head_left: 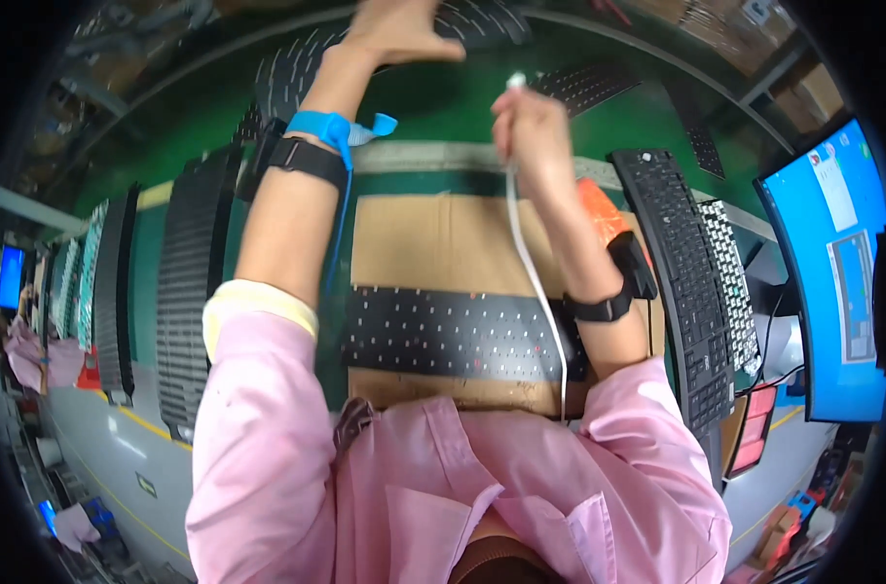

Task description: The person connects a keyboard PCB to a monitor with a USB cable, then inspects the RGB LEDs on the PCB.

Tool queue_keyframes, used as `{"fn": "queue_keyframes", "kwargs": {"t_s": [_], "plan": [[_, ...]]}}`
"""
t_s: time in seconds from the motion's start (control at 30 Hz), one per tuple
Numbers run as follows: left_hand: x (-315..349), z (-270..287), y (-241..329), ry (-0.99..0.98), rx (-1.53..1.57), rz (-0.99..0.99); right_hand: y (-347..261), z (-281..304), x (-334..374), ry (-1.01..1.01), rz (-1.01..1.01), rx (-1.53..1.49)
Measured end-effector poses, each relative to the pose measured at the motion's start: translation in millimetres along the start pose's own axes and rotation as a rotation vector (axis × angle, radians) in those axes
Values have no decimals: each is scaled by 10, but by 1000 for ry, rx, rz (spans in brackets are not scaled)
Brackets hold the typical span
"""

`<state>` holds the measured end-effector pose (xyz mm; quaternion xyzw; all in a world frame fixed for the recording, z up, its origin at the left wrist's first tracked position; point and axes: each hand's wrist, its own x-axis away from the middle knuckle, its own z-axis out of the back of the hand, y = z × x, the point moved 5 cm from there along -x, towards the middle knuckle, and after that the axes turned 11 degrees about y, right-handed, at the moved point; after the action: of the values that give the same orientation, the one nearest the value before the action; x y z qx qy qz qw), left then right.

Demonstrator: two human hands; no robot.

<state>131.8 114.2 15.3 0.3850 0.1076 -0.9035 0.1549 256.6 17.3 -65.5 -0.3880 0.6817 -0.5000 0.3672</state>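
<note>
The right hand (535, 136), upper middle of the frame, has its fingers closed around a white cable (527, 248) just behind its plug (517, 80); the left hand (399, 34), at the top edge, holds its thumb well away from the fingers, which are cropped, so whether they grip anything cannot be told. The cable runs down across the right part of a dotted black board (443, 326) on cardboard (414, 238) at centre. Handling it well, I judge, means holding near the plug, leaving slack, and not letting the cord drag on the board or snag the orange piece (599, 209). Counted: one cable, one board on the cardboard, one orange piece, one black keyboard (682, 282) right of centre, two dark ribbed stacks (195, 292) at left, one large screen (842, 282) at far right.
</note>
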Motion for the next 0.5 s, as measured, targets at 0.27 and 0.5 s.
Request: {"fn": "queue_keyframes", "kwargs": {"t_s": [0.27,0.5], "plan": [[229,-939,-1204,-331,-461,540,-795,506,-19,-38,245,158],[388,-1797,-1266,-328,-574,432,-1298,975,51,176,359,75]]}}
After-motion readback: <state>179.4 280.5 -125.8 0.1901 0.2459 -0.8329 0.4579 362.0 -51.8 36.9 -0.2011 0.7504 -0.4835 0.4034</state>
